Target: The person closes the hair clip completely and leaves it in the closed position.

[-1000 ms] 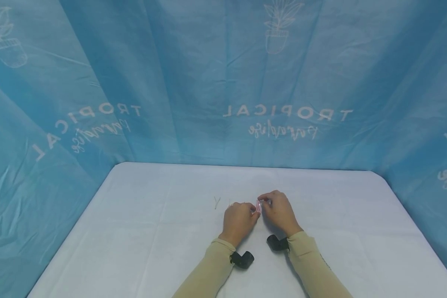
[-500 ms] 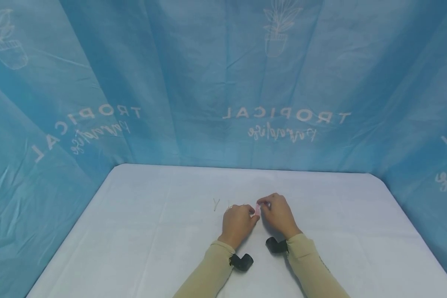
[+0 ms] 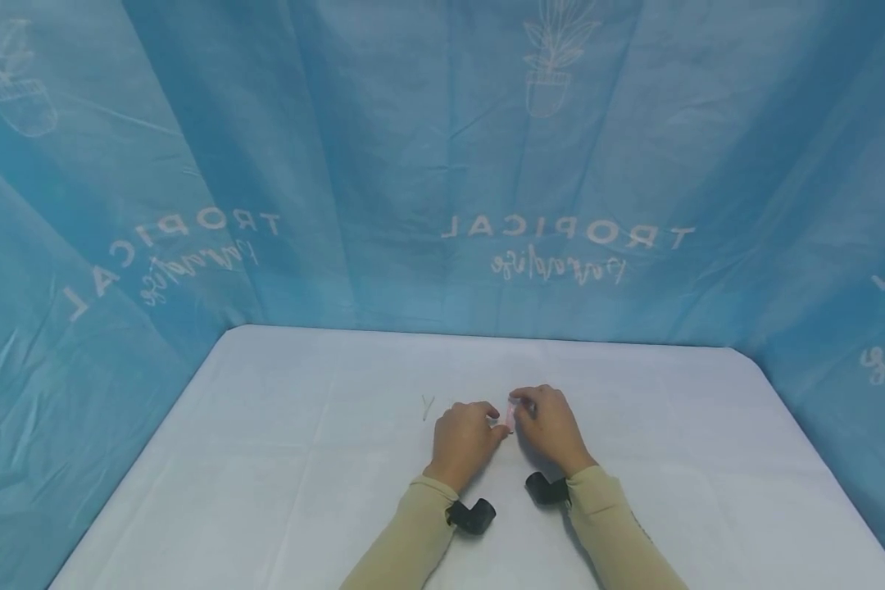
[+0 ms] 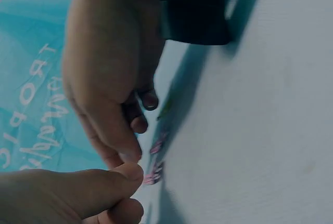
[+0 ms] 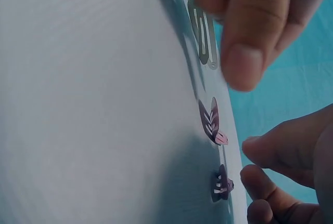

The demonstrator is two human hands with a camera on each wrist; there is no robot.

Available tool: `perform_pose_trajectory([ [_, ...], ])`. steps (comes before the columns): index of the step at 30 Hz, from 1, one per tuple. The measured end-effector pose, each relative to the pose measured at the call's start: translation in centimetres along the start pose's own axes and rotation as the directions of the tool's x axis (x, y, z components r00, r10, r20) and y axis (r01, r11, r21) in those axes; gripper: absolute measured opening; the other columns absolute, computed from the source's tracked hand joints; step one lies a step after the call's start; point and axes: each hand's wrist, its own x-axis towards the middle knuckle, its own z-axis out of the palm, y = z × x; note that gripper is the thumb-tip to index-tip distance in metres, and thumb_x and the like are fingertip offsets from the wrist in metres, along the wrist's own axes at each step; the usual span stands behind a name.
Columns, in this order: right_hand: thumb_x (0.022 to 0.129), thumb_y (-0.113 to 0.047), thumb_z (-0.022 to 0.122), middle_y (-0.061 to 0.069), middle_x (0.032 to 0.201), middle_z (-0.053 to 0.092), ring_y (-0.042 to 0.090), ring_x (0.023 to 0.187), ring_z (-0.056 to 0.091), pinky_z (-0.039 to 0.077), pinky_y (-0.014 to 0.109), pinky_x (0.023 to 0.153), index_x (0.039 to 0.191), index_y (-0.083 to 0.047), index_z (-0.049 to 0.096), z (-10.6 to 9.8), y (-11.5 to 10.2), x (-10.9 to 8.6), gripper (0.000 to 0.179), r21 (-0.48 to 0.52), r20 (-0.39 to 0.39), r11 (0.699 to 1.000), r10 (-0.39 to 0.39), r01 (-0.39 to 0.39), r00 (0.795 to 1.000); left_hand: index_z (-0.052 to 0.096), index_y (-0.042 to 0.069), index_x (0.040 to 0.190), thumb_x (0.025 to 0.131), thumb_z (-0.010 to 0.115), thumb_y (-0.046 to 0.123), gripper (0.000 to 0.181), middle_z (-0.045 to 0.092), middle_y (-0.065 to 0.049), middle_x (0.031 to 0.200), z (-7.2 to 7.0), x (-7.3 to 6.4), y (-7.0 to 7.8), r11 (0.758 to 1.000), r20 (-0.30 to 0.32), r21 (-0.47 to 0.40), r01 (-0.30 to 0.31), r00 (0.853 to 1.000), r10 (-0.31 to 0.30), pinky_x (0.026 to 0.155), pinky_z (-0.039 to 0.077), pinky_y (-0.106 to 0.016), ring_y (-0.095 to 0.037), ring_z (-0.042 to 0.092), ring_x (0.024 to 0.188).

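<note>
Small pink patterned hair clips (image 3: pixel 510 419) lie on the white cloth between the two hands. In the right wrist view, one pink clip (image 5: pixel 204 119) stands with its halves spread in a V, and another pink clip (image 5: pixel 223 181) sits just past it. My left hand (image 3: pixel 463 442) is bent close on the left side, thumb and forefinger parted. On the other side, my right hand (image 3: pixel 553 424) has its thumb and forefinger apart beside the clips; nothing shows between them. Beyond the left hand are grey metal snap clips (image 5: pixel 203 31), partly hidden by it.
A thin Y-shaped clip (image 3: pixel 428 407) lies left of the left hand. The white-covered table (image 3: pixel 324 508) is walled by blue printed curtains (image 3: pixel 383 164). Black wrist cameras (image 3: pixel 472 516) stick out from both sleeves near the tabletop.
My left hand has drawn back slightly to the left from the pink clip, its thumb and forefinger now wider apart. The right hand stays nearly in place.
</note>
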Motion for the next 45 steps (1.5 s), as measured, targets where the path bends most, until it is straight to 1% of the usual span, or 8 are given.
perform_pose_trajectory([
  [8, 0.087, -0.002, 0.066, 0.015, 0.096, 0.068, 0.036, 0.095, 0.06, 0.046, 0.05, 0.083, 0.11, -0.001, 0.073, 0.1, 0.0, 0.0, 0.024, 0.021, -0.025, 1.0, -0.012, 0.012, 1.0, 0.08, 0.015, 0.093, 0.077, 0.087, 0.033, 0.025, 0.073, 0.005, 0.07, -1.1, 0.6, -1.0, 0.999, -0.02, -0.032, 0.019, 1.0, -0.02, 0.052, 0.047, -0.026, -0.01, 0.063, 0.059],
  [13, 0.087, -0.002, 0.066, 0.017, 0.099, 0.068, 0.037, 0.098, 0.06, 0.046, 0.051, 0.087, 0.11, 0.0, 0.073, 0.0, -0.2, 0.2, 0.024, 0.029, -0.024, 0.999, -0.02, 0.021, 1.0, 0.079, 0.012, 0.099, 0.076, 0.088, 0.033, 0.032, 0.065, 0.008, 0.06, -2.2, 1.1, -1.8, 0.993, 0.047, -0.087, 0.079, 0.996, -0.075, 0.055, 0.047, -0.028, -0.006, 0.056, 0.056],
  [19, 0.088, -0.004, 0.066, 0.016, 0.101, 0.069, 0.035, 0.099, 0.06, 0.046, 0.05, 0.088, 0.111, -0.001, 0.073, 0.1, -0.6, 0.1, 0.023, 0.033, 0.001, 0.999, 0.005, -0.005, 1.0, 0.078, 0.011, 0.103, 0.077, 0.088, 0.032, 0.035, 0.068, 0.008, 0.066, -3.9, 1.1, -2.7, 0.989, 0.119, -0.087, 0.12, 0.987, -0.109, 0.058, 0.049, -0.028, -0.006, 0.06, 0.061],
  [25, 0.089, -0.004, 0.067, 0.016, 0.102, 0.069, 0.034, 0.098, 0.06, 0.046, 0.049, 0.086, 0.111, -0.001, 0.072, 0.3, -0.7, 0.0, 0.023, 0.049, 0.003, 0.999, 0.003, -0.003, 1.0, 0.077, 0.01, 0.105, 0.077, 0.088, 0.028, 0.035, 0.068, 0.007, 0.068, -4.9, 1.1, -3.3, 0.984, 0.154, -0.1, 0.149, 0.979, -0.133, 0.057, 0.048, -0.027, -0.005, 0.058, 0.059],
  [32, 0.091, -0.006, 0.067, 0.014, 0.105, 0.068, 0.032, 0.099, 0.059, 0.047, 0.048, 0.086, 0.112, -0.003, 0.072, 0.4, -1.3, -0.2, 0.022, 0.048, 0.023, 0.999, 0.021, -0.022, 1.0, 0.078, 0.012, 0.101, 0.077, 0.088, 0.022, 0.027, 0.069, 0.006, 0.071, -5.4, 1.1, -3.8, 0.977, 0.162, -0.102, 0.188, 0.972, -0.17, 0.063, 0.05, -0.031, -0.008, 0.061, 0.064],
  [35, 0.091, -0.007, 0.067, 0.014, 0.106, 0.068, 0.031, 0.1, 0.06, 0.047, 0.048, 0.086, 0.113, -0.003, 0.072, 0.4, -1.7, -0.2, 0.022, 0.052, 0.032, 0.998, 0.018, -0.02, 0.999, 0.078, 0.012, 0.098, 0.078, 0.086, 0.018, 0.023, 0.068, 0.005, 0.071, -5.6, 1.1, -3.9, 0.974, 0.192, -0.097, 0.207, 0.964, -0.186, 0.063, 0.05, -0.032, -0.01, 0.06, 0.064],
  [40, 0.091, -0.006, 0.068, 0.014, 0.103, 0.069, 0.032, 0.099, 0.061, 0.048, 0.049, 0.088, 0.11, -0.002, 0.073, 1.0, -1.9, -0.2, 0.02, 0.039, 0.035, 0.999, -0.015, 0.014, 0.999, 0.079, 0.013, 0.094, 0.079, 0.084, 0.016, 0.017, 0.066, 0.006, 0.07, -5.3, 1.1, -4.1, 0.977, 0.24, -0.082, 0.197, 0.955, -0.172, 0.062, 0.049, -0.032, -0.01, 0.058, 0.064],
  [45, 0.088, -0.004, 0.07, 0.015, 0.102, 0.069, 0.03, 0.094, 0.061, 0.049, 0.048, 0.087, 0.108, -0.001, 0.074, 1.7, -2.3, -0.2, 0.02, -0.003, 0.06, 0.999, -0.043, 0.043, 0.997, 0.079, 0.014, 0.09, 0.078, 0.084, 0.017, 0.014, 0.068, 0.006, 0.071, -4.8, 1.0, -4.1, 0.979, 0.235, -0.076, 0.188, 0.958, -0.166, 0.062, 0.05, -0.032, -0.01, 0.06, 0.065],
])
